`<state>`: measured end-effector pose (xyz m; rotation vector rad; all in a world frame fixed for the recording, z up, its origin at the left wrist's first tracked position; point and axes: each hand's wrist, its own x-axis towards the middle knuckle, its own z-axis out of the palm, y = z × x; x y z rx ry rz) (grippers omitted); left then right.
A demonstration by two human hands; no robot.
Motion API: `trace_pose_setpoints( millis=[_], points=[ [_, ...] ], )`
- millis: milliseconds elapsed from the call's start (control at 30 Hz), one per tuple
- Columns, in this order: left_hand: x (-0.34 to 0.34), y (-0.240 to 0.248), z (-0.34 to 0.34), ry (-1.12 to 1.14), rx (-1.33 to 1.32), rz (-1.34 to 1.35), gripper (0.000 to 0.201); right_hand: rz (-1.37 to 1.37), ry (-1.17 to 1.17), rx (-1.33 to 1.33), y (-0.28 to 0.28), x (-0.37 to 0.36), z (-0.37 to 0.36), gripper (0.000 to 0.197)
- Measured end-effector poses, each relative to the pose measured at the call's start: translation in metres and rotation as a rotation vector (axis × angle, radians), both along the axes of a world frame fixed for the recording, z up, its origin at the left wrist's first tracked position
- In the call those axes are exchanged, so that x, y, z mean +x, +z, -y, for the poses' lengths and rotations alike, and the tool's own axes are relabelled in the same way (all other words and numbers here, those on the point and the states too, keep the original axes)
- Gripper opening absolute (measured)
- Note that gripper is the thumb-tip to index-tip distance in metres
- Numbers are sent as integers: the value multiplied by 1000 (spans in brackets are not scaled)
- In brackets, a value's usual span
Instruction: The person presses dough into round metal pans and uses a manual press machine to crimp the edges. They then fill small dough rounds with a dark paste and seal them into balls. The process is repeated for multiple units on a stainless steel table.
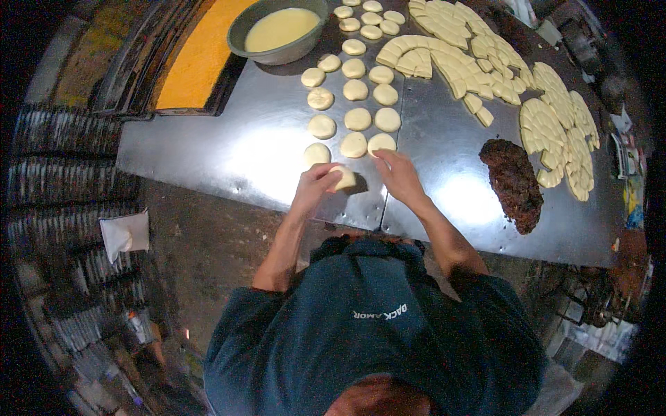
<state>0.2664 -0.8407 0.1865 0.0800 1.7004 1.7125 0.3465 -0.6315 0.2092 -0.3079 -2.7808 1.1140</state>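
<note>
In my left hand [316, 186] a pale piece of dough [343, 178] is pinched between thumb and fingers, just above the near edge of the metal table. My right hand [401, 175] has its fingertips closed at the near rim of a dough round [381, 143], the nearest one in its row. Beside these, another dough round [354, 145] lies between my hands, and one more dough round [317, 154] sits just beyond my left fingers. Several flattened dough rounds [357, 119] run away from me in rows. The undersides of both hands are hidden.
A grey bowl [239, 43] of pale yellow liquid stands far left, near a dark-edged tray [191, 62] with an orange surface. A dark brown crumbly mass [513, 184] lies on the metal table [444, 201] at right. Cut dough sheets [548, 128] spread across the far right.
</note>
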Motion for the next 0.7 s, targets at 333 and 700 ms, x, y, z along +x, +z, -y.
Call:
trace_pose_setpoints(
  millis=[333,700],
  points=[
    [-8,34,-23,-80,51,-242,40,-30,-347,-35,-45,-6,-88,33],
    [40,14,-41,-117,91,-92,39,154,-388,-409,32,54,-64,28]
  ],
)
